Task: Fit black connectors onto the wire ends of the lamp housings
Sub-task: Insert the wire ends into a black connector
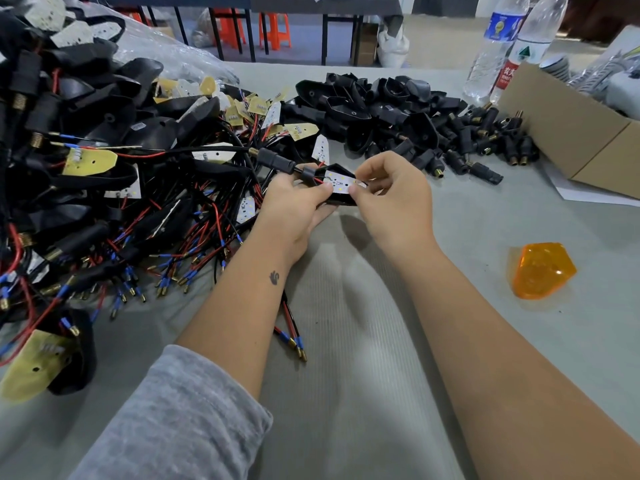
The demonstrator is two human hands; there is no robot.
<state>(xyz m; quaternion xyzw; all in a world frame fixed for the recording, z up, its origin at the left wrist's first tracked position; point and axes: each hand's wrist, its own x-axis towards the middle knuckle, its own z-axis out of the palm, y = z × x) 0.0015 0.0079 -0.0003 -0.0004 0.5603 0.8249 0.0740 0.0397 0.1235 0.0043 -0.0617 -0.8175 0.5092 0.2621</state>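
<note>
Above the middle of the table I hold a black lamp housing (341, 171) with a white LED board (341, 185) lying in it. My left hand (294, 206) grips the housing from below and the left, thumb on the board's edge. My right hand (391, 195) pinches the board's right end. A black connector (275, 160) with a brass spring tip sticks out to the left of the housing. Red and black wires (290, 323) with blue sleeves and brass tips hang down under my left forearm. Loose black connectors (485, 140) lie in a heap at the back right.
A big tangle of wired housings and boards (104, 188) fills the left side. Empty black housings (367, 105) are piled at the back centre. A cardboard box (568, 133) and two water bottles (502, 46) stand back right. An orange lens (540, 270) lies at right.
</note>
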